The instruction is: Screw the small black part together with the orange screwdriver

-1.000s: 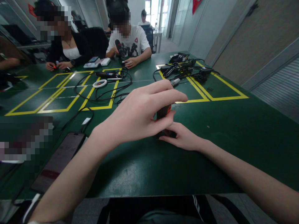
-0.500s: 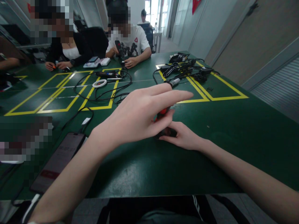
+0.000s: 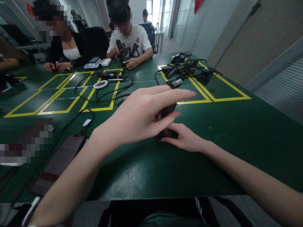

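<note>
My left hand [image 3: 139, 116] reaches over from the left, its fingers around an upright black tool [image 3: 169, 109]. The index finger stretches past it to the right, and the thumb lies across the near side. Most of the tool is hidden by the hand, so its exact kind is not clear. Just below, my right hand [image 3: 186, 137] is closed on a small dark object [image 3: 174, 134] at the tabletop, thumb on the near side. The tool stands above or against that object; their contact is hidden.
A phone [image 3: 59, 160] with a cable lies on the green table [image 3: 132, 176] at left. Beyond are a white ring [image 3: 100, 84], looped cables and yellow tape outlines. Black cables and devices [image 3: 189, 67] pile at the back right. Across the table, a person [image 3: 132, 41] holds a black device.
The red part seen between my left fingers is now out of sight, and black shows there. My left thumb has shifted slightly right. My right hand stays put.
</note>
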Available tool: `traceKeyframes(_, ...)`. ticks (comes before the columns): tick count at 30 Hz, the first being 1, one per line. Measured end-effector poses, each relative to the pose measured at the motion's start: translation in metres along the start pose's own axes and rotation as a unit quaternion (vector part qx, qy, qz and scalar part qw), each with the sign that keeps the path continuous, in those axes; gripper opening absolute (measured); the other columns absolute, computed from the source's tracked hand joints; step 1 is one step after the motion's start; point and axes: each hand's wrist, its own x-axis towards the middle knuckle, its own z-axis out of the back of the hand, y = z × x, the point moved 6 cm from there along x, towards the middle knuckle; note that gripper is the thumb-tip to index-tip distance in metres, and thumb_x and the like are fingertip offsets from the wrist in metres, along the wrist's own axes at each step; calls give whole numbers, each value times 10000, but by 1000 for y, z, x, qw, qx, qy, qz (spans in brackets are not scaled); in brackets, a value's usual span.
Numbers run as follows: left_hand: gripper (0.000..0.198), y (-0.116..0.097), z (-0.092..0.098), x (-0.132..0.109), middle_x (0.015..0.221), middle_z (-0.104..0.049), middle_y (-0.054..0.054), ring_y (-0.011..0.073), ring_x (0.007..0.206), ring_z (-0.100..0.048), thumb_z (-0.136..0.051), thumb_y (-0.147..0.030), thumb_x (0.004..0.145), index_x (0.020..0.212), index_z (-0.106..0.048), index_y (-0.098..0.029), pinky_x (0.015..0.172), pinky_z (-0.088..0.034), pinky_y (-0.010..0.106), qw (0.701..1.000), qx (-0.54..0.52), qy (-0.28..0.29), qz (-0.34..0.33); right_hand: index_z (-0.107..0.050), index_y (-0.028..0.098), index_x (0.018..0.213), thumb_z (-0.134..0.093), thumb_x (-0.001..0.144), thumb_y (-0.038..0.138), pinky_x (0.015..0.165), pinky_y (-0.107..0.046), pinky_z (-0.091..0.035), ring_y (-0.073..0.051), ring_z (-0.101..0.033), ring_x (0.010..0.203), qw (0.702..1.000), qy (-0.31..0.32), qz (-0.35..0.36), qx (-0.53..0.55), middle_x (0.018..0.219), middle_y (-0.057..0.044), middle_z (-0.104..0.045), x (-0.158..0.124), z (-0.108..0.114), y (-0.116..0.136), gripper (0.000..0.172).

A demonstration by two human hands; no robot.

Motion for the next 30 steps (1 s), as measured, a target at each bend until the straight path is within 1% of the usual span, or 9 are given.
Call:
traceKeyframes(4,380,1,3,-1,973,-777,40,193,882,-735,-549,-222,987,1334,-700,-262,743,-574,299,1000,10,-7,23,-705,179,1108,-755,926,314,618,-275,-471,-164,-606,632,1000,-1,-22,17,719,16,-655,0,0,-2,232)
traceKeyframes(9,533,0,1,-1,1070,-767,45,179,918,-729,-506,-149,938,1450,-623,-240,831,-588,314,1000,-3,1,4,-694,182,1114,-744,936,334,638,-290,-507,-172,-629,651,999,0,-25,35,741,6,-677,-1,0,-2,239)
traceKeyframes(12,507,0,1,0,1100,-771,49,179,955,-731,-506,-171,976,1467,-608,-248,854,-583,308,1000,-1,-3,-2,-698,190,1111,-729,947,333,654,-300,-516,-174,-636,664,999,0,-16,28,776,-7,-701,-1,0,-1,219)
traceKeyframes(16,457,0,1,-1,1183,-771,50,187,993,-739,-572,-253,1007,1462,-606,-279,859,-579,302,1000,9,-12,-8,-691,195,1116,-675,973,301,654,-299,-505,-173,-635,659,1000,7,-16,19,760,-2,-693,0,-1,0,178)
traceKeyframes(20,374,3,-2,-1,1052,-780,47,173,892,-734,-577,-291,1011,1371,-657,-233,782,-555,272,999,32,-8,-4,-634,210,1131,-669,967,299,630,-290,-503,-174,-657,694,999,-8,-12,39,854,-21,-736,-1,0,1,191)
traceKeyframes(22,355,4,-4,-1,1000,-770,48,171,852,-720,-561,-274,996,1324,-674,-203,761,-548,277,999,36,-6,-4,-596,216,1120,-691,951,306,610,-285,-505,-166,-649,679,998,-11,-12,62,892,-25,-751,-1,-1,2,214)
traceKeyframes(26,438,3,-4,1,1018,-754,59,185,883,-712,-503,-182,945,1358,-650,-194,785,-559,305,1000,19,-6,-1,-550,228,1009,-768,900,349,590,-283,-484,-157,-610,616,997,-24,-32,69,798,9,-712,0,-2,0,272)
traceKeyframes(28,468,4,-4,1,1054,-758,64,195,931,-724,-486,-157,941,1383,-634,-201,810,-567,314,1000,12,-6,1,-535,232,946,-821,855,383,570,-274,-455,-156,-606,606,997,-37,-42,55,752,25,-675,1,-3,-1,337)
traceKeyframes(30,482,5,-5,0,1070,-767,56,201,961,-736,-481,-150,954,1412,-616,-222,826,-573,316,1000,12,-6,7,-537,231,912,-835,844,388,558,-264,-431,-152,-603,598,997,-36,-49,42,717,37,-645,2,-4,-1,343)
